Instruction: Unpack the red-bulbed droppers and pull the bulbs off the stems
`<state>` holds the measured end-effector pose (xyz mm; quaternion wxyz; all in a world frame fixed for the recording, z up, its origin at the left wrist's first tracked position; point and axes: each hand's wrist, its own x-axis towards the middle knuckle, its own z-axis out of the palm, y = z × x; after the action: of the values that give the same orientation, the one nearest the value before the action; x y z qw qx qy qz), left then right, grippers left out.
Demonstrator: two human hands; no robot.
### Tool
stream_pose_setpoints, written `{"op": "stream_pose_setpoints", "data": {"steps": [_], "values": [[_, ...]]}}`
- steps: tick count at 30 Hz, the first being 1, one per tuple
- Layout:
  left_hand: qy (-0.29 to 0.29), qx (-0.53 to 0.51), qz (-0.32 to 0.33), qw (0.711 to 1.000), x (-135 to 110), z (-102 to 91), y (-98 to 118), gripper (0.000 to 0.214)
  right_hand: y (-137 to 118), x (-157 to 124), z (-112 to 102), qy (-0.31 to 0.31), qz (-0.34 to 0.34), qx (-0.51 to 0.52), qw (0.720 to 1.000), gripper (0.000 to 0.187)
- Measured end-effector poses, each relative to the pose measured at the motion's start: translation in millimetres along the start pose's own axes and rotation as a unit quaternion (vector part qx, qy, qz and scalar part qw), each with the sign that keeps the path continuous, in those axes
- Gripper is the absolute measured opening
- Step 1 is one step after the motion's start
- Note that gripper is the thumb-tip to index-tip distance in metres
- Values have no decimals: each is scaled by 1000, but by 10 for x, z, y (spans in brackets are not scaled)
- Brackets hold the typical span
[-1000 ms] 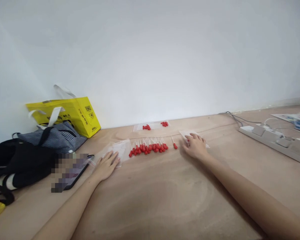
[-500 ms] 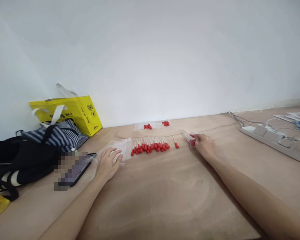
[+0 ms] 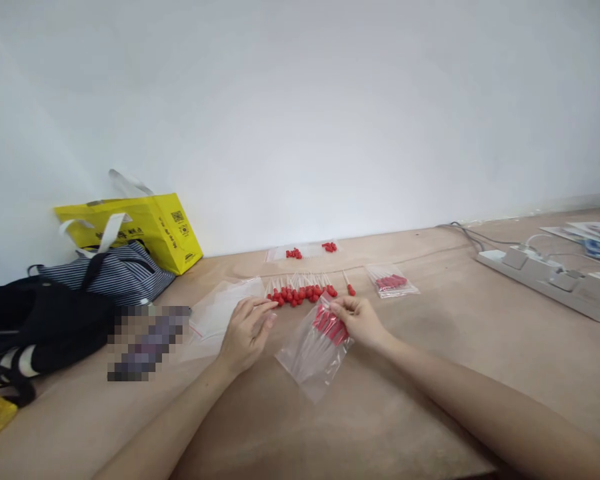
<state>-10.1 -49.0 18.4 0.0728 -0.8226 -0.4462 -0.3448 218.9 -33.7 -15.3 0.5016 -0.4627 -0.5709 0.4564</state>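
Pinching the clear plastic bag of red-capped sticks point(image 3: 314, 348) at its top with my right hand point(image 3: 360, 320); my left hand point(image 3: 247, 328) is half-curled and empty beside it. I think the hanging bag could slip.

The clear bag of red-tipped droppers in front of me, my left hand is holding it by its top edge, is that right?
Not quite. The head view shows the right hand pinching the clear bag by its top edge. The left hand only hovers beside it.
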Motion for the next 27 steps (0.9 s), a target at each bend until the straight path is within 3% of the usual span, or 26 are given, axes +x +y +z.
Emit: {"op": "stream_pose_setpoints", "data": {"steps": [4, 7, 10, 15, 27], "values": [[-103, -70, -15, 992, 16, 53, 235, 31, 141, -23, 210, -65, 57, 43, 995, 27], [-172, -114, -24, 978, 15, 104, 352, 37, 128, -35, 162, -149, 108, 75, 980, 21], [-204, -146, -19, 968, 41, 169, 400, 34, 51, -43, 31, -193, 170, 118, 959, 20], [-192, -162, -10, 968, 139, 316, 426, 30, -28, -48, -90, -197, 196, 167, 946, 37], [-152, -247, 19, 957, 51, 508, 390, 27, 73, -60, 41, -137, 185, 106, 967, 57]]}}
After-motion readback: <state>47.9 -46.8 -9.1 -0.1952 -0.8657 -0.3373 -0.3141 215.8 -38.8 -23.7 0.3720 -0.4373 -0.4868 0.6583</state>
